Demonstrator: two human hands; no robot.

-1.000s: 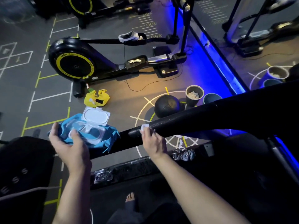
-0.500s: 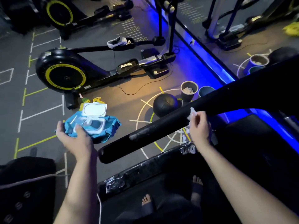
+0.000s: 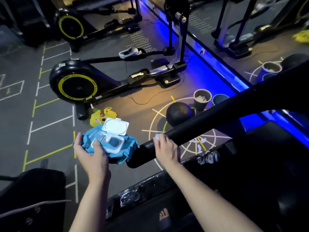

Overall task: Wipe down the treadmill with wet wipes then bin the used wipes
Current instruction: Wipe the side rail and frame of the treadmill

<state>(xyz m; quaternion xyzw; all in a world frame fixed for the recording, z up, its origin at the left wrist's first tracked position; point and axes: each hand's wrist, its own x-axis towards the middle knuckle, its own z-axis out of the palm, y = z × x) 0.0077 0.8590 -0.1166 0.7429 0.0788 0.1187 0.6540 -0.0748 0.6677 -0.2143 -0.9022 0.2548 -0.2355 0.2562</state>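
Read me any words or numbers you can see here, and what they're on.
"300", "350": floor scale.
"MBH": flywheel ring; the rest is blurred.
"1": floor square.
"S S": black pad, partly cut off.
Flywheel sticker: too small to read.

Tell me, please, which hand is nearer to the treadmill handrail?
Right. The right hand presses a wipe on the handrail; the left hand holds the wipes pack beside its end.

Wipe (image 3: 156,136) mostly hidden under R hand (image 3: 167,150); pack (image 3: 124,150) near corner behind L hand (image 3: 91,152); handrail (image 3: 225,114) runs off right edge; bin (image 3: 200,105) contents unclear, poss. wipes.
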